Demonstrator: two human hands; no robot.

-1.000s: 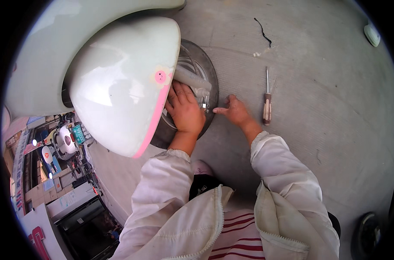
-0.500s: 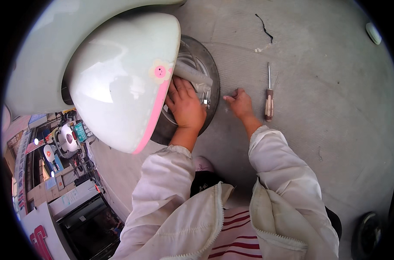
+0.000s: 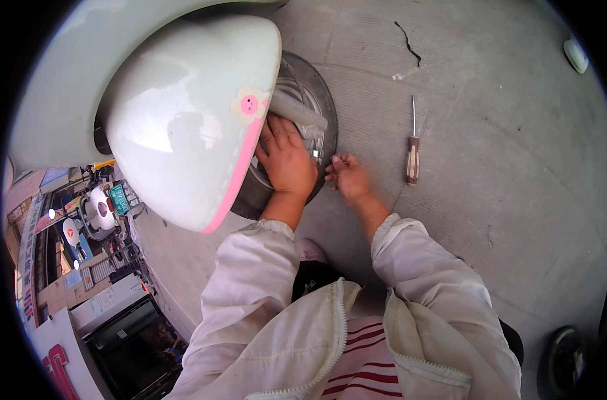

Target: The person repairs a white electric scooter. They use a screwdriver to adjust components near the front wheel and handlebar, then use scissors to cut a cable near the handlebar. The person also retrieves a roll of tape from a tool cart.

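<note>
A pale green scooter fender [image 3: 177,127] with a pink edge and a flower sticker covers most of a black front wheel [image 3: 320,100]. My left hand [image 3: 287,160] lies on the wheel's silver hub and fork leg [image 3: 297,110], fingers curled over the metal near a small bolt. My right hand [image 3: 347,177] hovers just right of the tyre, fingertips pinched toward that bolt; whether it holds anything I cannot tell. A screwdriver [image 3: 412,150] with a brown handle lies on the concrete to the right of my right hand.
Grey concrete ground [image 3: 503,133] spreads to the right, with a black wire scrap [image 3: 408,41] and a white object [image 3: 575,55] near the rim. Another dark wheel [image 3: 563,360] sits at the lower right. Parked scooters and shopfronts show at the left edge.
My right hand has drawn in from beside the screwdriver toward the hub and closed its fingers. My left hand stays on the wheel.
</note>
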